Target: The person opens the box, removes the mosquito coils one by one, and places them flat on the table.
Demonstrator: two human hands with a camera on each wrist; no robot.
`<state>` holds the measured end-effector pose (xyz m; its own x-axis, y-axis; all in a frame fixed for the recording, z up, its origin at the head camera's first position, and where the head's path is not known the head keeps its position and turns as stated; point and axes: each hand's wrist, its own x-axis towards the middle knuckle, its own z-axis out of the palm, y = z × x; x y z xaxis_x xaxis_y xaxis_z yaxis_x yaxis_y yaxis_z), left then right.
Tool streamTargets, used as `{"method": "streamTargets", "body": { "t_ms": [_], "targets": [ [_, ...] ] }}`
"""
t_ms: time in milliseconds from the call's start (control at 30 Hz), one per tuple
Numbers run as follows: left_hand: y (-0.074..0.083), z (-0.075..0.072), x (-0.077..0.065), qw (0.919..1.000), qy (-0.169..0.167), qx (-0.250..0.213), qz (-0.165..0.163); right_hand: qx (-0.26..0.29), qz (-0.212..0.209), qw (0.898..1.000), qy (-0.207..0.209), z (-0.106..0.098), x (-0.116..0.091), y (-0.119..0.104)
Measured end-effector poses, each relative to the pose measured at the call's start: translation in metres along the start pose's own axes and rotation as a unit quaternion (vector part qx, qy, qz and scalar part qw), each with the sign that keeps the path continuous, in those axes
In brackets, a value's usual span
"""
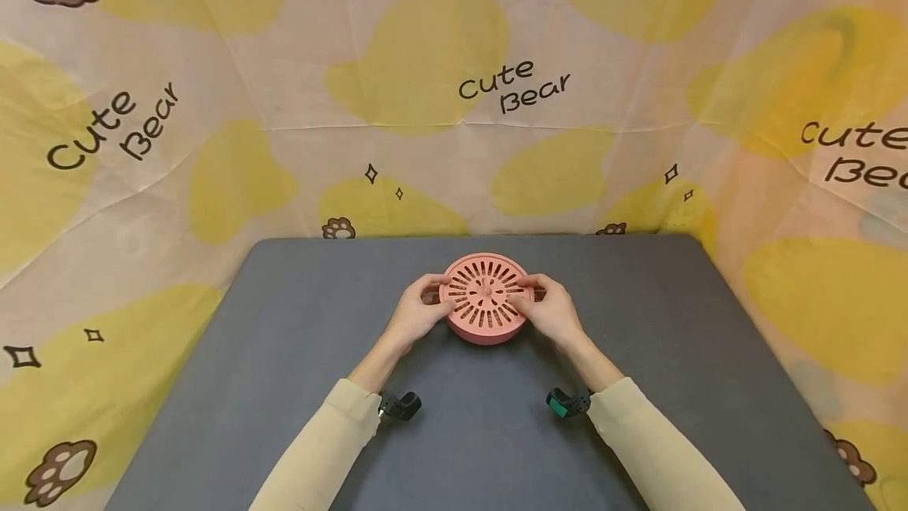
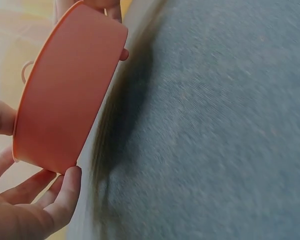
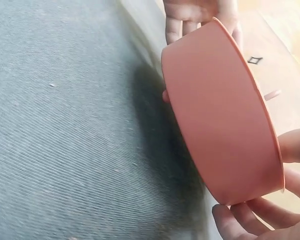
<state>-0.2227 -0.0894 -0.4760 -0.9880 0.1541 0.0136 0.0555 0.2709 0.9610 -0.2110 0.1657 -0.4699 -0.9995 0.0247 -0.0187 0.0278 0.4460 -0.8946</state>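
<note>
Between both hands is a round pink mosquito coil holder (image 1: pixel 486 320), its slotted lid facing up toward the head camera. My left hand (image 1: pixel 417 311) grips its left side, thumb on the rim of the lid and fingers around the side wall. From the opposite side my right hand (image 1: pixel 556 312) holds it the same way. In the left wrist view, the holder's smooth side (image 2: pixel 72 90) shows a small foot underneath and a thin ring above the lid. The right wrist view has its wall (image 3: pixel 217 120) over a dark shadow on the table.
A grey cloth-covered table (image 1: pixel 482 432) lies below the hands. Behind it and at both sides hangs a printed curtain (image 1: pixel 426 54) with yellow patches and lettering. Dark straps (image 1: pixel 401 406) sit at both wrists beside pale sleeves.
</note>
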Motion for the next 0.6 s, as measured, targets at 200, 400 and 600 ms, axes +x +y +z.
{"method": "streamTargets", "body": {
  "t_ms": [200, 400, 600],
  "targets": [
    [-0.009, -0.005, -0.004, 0.9999, -0.007, 0.003, -0.007, -0.006, 0.009, 1.000, -0.005, 0.008, -0.001, 0.003],
    [-0.014, -0.007, -0.006, 0.9999, -0.012, -0.001, -0.012, -0.012, 0.009, 1.000, -0.011, 0.013, 0.000, 0.005],
    [-0.019, -0.012, -0.007, 0.9997, -0.020, 0.001, -0.018, -0.015, 0.013, 1.000, -0.016, 0.016, -0.004, 0.000]
  ]
}}
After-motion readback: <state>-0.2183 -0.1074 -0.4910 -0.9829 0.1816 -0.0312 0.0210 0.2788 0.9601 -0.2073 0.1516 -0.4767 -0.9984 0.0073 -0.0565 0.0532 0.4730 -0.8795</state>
